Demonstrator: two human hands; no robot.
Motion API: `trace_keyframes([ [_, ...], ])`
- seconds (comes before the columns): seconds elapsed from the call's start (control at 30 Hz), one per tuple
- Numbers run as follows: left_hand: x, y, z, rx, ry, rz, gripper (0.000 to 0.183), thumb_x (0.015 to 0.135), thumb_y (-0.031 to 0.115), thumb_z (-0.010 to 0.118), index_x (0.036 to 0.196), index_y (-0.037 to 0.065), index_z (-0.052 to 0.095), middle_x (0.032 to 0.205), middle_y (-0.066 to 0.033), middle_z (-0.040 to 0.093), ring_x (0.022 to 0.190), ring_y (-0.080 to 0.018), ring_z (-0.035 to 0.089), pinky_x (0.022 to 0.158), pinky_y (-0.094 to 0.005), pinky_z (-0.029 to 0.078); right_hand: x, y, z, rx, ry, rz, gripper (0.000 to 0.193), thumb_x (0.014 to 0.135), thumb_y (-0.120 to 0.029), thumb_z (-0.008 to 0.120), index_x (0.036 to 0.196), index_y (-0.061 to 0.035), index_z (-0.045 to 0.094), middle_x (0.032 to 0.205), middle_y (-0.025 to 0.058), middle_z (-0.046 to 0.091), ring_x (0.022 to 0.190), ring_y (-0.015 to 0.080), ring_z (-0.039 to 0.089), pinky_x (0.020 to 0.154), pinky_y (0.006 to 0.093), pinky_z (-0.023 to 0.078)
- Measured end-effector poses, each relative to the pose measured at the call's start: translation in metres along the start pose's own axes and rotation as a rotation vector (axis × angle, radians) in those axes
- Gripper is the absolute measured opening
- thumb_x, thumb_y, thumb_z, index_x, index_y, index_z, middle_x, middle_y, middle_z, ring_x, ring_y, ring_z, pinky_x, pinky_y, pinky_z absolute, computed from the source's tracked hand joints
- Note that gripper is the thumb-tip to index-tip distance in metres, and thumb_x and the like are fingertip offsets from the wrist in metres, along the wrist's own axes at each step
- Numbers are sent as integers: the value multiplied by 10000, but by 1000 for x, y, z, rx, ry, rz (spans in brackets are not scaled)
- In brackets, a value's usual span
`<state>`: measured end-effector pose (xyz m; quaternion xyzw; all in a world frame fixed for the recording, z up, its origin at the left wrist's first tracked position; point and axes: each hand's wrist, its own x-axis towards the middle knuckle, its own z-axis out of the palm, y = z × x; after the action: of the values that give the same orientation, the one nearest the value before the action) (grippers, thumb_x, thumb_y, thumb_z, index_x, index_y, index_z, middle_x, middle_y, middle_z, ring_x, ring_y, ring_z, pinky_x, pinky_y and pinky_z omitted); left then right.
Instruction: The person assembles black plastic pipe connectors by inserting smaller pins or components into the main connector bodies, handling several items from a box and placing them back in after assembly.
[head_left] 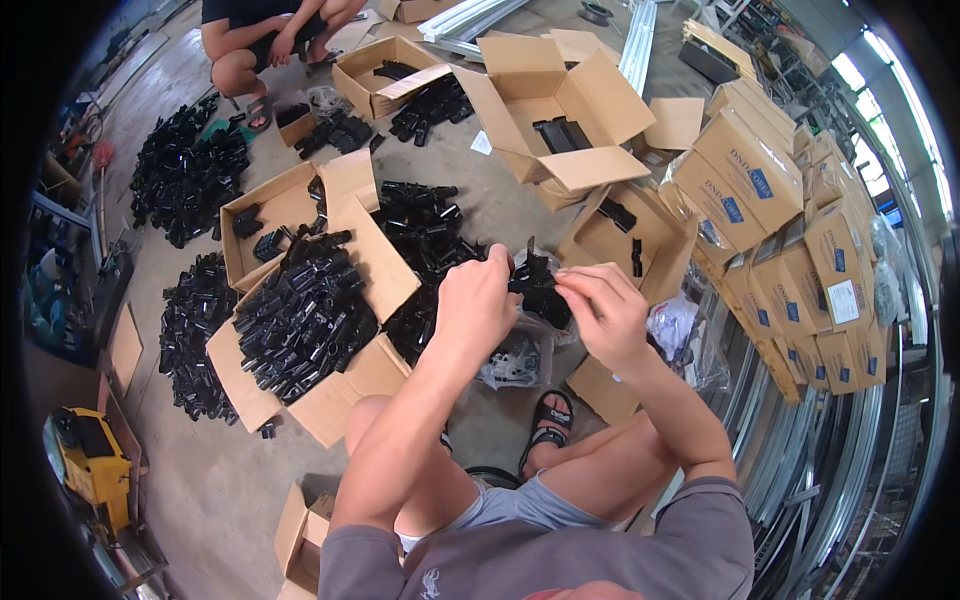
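Observation:
My left hand (pixel 475 305) is closed, thumb up, at the left edge of a dark cluster of black parts (pixel 540 290). One of these black parts appears to be in its grip, mostly covered by the fingers. My right hand (pixel 608 310) pinches thumb and fingertips together at the right side of the same cluster; whatever is between them is too small to make out. Below the hands, a clear plastic bag (pixel 520 362) holds small grey pieces. To the left, an open carton (pixel 375 265) is heaped with black parts (pixel 305 315).
More black parts (pixel 195 340) lie in piles on the floor. An open carton (pixel 660 235) with a few black pieces stands to the right, a larger one (pixel 600 100) behind it. Stacked sealed cartons (pixel 740 180) line the right side. Another person (pixel 260 50) squats at the far left.

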<state>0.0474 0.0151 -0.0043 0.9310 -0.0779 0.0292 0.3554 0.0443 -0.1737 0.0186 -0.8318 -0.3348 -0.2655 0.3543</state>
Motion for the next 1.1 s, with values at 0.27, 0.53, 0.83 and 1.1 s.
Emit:
trace_keyframes([
  [0.27,-20,5,12,29,19,73,520,680,73,803,1089,41,485,769,-182,656,758,-377,667,663,-466,519,-16,9,12,-287,-72,-228,219,776,-83,738,994,-90,711,1098,31,671,1017,226,607,862,381,451],
  [0.53,-23,9,14,37,25,87,521,671,54,802,1072,40,469,736,-176,636,730,-377,656,641,-472,509,-17,11,21,-427,-67,-234,121,813,-117,664,928,-104,698,1319,56,594,1326,265,459,1028,477,361],
  [0.83,-20,13,16,39,28,90,500,678,46,795,1058,42,469,739,-180,637,732,-378,658,643,-474,506,-18,10,19,-400,-130,-185,125,807,-128,654,917,-99,707,1330,58,583,1338,270,441,1043,492,344],
  [1.1,-18,10,10,24,26,40,475,700,64,788,1055,45,474,775,-192,670,745,-382,664,649,-466,508,-21,8,13,-374,-51,-211,150,805,-95,666,944,-96,721,1257,75,623,1248,278,521,1011,468,373],
])
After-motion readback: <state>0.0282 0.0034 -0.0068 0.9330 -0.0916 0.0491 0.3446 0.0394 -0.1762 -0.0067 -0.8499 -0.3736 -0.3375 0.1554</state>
